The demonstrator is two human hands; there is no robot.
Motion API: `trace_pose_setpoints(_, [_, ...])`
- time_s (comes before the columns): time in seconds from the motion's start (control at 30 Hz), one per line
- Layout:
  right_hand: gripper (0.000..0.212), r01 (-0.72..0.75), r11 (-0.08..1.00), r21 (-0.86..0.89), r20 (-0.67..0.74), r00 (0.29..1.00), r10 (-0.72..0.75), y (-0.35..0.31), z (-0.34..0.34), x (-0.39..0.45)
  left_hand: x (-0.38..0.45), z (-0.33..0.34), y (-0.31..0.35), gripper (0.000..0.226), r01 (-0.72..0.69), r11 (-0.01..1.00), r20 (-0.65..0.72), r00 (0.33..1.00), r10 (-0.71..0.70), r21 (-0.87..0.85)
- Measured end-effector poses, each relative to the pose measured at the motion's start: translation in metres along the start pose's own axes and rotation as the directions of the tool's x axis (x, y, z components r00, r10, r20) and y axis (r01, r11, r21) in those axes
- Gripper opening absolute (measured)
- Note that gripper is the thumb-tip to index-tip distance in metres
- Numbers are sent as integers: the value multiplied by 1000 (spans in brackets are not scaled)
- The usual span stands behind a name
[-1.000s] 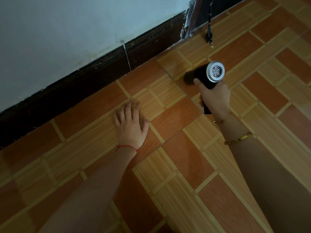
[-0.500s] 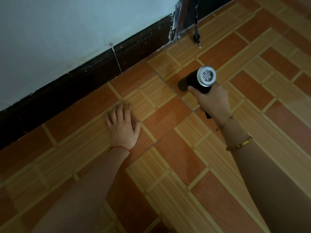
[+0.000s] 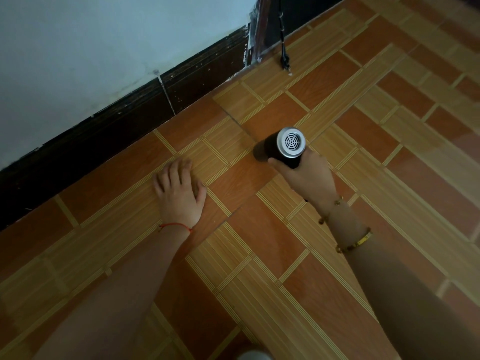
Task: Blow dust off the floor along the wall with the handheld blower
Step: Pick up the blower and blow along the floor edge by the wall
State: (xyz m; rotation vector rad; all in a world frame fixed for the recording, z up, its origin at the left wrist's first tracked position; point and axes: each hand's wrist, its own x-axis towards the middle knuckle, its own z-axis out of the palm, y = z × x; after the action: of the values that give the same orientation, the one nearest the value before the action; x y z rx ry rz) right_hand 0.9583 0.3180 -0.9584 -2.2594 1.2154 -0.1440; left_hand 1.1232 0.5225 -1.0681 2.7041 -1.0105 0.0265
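Observation:
My right hand grips a small black handheld blower with a silver grilled rear cap facing me. Its nozzle points left and away, low over the tiled floor, toward the dark skirting at the foot of the pale wall. My left hand lies flat on the floor, palm down with fingers together, left of the blower and about a tile's width from the skirting. It holds nothing.
A dark door frame edge ends the skirting at the upper middle, with a thin black cord hanging to the floor beside it. Orange and tan patterned tiles spread to the right and toward me.
My right hand has drawn the blower back toward me and slightly left along the floor. My left hand has stayed flat on the same tile. The view has shifted.

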Motion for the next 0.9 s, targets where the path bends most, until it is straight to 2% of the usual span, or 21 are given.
trace_pose_setpoints(0.1, [63,-106,994,-26,-155,983,100,6,-4,-10,0,-1,2,57,2,1000,36,999,-2,18])
trace_pose_setpoints(0.2, [69,-159,987,-17,-217,964,151,17,-9,-19,0,-3,3,57,-2,999,67,998,0,32])
trace_pose_setpoints(0.27, [69,-157,987,-25,-180,972,150,20,-10,-28,0,-2,3,57,1,999,76,997,-3,32])
trace_pose_setpoints(0.43, [70,-30,999,-45,21,999,31,11,2,-64,-1,-3,3,59,-10,999,89,996,7,31])
trace_pose_setpoints(0.5, [65,20,1000,-24,43,999,-19,6,7,-76,-1,-3,2,60,-10,1000,96,995,8,19])
trace_pose_setpoints(0.57, [63,11,1000,-16,36,999,-10,4,8,-82,-1,-4,2,60,-11,1000,97,995,9,15])
trace_pose_setpoints(0.63, [66,-51,999,-3,-11,999,51,8,4,-83,-1,-5,2,60,-14,1000,93,996,13,11])
trace_pose_setpoints(0.77, [71,-197,980,9,-194,961,195,31,-7,-71,-2,-5,4,60,-10,1000,89,996,11,-9])
trace_pose_setpoints(0.9, [70,-263,963,60,-229,935,270,45,-14,-50,-2,-4,3,60,-2,1000,81,997,2,-10])
